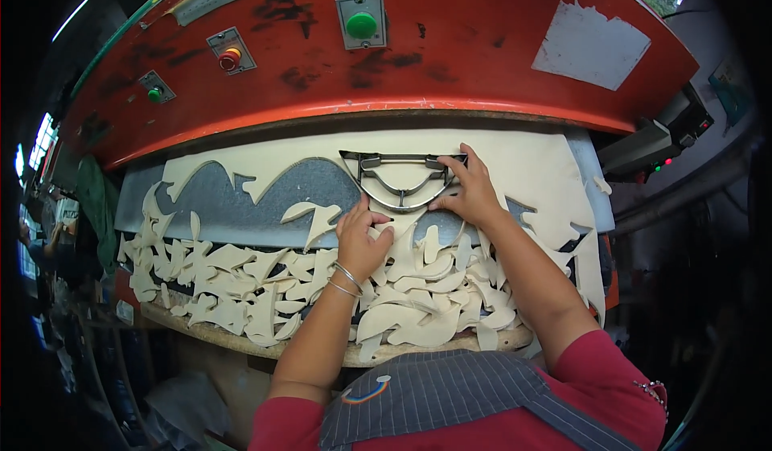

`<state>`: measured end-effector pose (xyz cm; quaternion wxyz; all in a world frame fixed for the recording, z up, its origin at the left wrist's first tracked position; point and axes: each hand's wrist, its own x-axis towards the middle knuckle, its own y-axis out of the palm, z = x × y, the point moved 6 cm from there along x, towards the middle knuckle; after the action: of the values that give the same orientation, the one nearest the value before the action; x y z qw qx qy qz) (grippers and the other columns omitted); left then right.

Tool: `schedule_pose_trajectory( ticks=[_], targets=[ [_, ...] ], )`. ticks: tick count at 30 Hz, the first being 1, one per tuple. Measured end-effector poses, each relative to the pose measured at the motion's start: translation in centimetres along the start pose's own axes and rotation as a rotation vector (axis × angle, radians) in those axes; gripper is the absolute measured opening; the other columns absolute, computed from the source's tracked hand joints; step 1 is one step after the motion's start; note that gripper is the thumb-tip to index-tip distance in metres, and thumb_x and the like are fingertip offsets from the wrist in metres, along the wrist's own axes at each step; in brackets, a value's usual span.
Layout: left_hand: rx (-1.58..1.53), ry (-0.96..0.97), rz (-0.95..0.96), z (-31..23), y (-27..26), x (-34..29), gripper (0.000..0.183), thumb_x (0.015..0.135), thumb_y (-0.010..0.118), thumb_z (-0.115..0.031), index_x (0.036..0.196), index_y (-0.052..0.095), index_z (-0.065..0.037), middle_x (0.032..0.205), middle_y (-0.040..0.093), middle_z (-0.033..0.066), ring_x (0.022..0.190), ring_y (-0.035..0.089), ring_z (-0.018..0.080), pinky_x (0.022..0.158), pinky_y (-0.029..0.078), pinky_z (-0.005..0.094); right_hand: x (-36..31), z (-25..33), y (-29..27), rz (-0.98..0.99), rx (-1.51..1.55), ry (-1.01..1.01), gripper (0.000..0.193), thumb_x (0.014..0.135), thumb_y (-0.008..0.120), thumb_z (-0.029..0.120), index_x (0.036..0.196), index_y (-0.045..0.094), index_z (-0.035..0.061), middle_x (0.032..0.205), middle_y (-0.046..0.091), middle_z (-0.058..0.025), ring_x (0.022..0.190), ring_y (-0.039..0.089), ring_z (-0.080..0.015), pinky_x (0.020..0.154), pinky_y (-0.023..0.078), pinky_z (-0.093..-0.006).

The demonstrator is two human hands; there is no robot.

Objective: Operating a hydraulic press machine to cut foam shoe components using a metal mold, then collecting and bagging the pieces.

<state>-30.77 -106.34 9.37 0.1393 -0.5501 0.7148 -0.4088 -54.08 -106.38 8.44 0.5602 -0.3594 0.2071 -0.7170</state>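
A dark metal cutting die (401, 205), shaped like a half-moon with a straight bar across its far side, lies on a cream sheet (507, 149). My right hand (473, 192) grips the die's right end, thumb at the curved edge and fingers over the far corner. Close to the die's lower left curve is my left hand (363, 240), its index finger stretched toward the metal and its thumb apart. I see nothing held in it; whether the fingertip touches the die, I cannot tell. Curved cutouts run along the sheet's near edge, left of the die.
Cream scraps (418, 306) pile along the near side of the grey work surface (281, 197). Behind stands a red machine beam (466, 57) with a large green button (361, 24) and a red knob (230, 58). At right is a dark box (667, 141) with small lights.
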Motion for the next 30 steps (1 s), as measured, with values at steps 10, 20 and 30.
schedule_pose_trajectory(
  ticks=[10,20,30],
  targets=[
    [0.032,0.043,-0.062,0.0,-1.0,-0.5,0.022,0.07,0.069,-0.021,0.088,0.063,-0.01,0.134,0.043,0.0299,0.123,0.045,0.0345,0.105,0.023,0.0436,0.1,1.7,-0.2,0.01,-0.03,-0.029,0.085,0.052,0.086,0.038,0.128,0.051,0.0238,0.142,0.028,-0.0261,0.124,0.036,-0.0457,0.102,0.036,-0.0479],
    [-0.512,-0.238,-0.636,11.3,-23.2,1.1,0.02,0.088,0.056,-0.007,0.107,0.057,-0.002,0.09,0.058,0.0039,0.082,0.056,0.0136,0.08,0.047,0.0275,-3.8,12.0,-5.0,-0.034,0.018,-0.067,0.078,0.066,0.081,0.032,0.131,0.044,0.0071,0.111,0.058,-0.0188,0.096,0.059,-0.0267,0.082,0.047,-0.0406],
    [-0.239,-0.16,-0.842,17.4,-46.4,0.7,0.03,0.098,0.04,-0.025,0.08,0.055,-0.007,0.068,0.047,0.0011,0.063,0.044,0.0117,0.062,0.039,0.0276,-0.4,25.7,-8.0,-0.469,0.114,-0.261,0.039,0.076,0.074,0.028,0.096,0.049,0.0063,0.065,0.057,-0.0067,0.056,0.058,-0.0219,0.053,0.047,-0.033]
  ],
)
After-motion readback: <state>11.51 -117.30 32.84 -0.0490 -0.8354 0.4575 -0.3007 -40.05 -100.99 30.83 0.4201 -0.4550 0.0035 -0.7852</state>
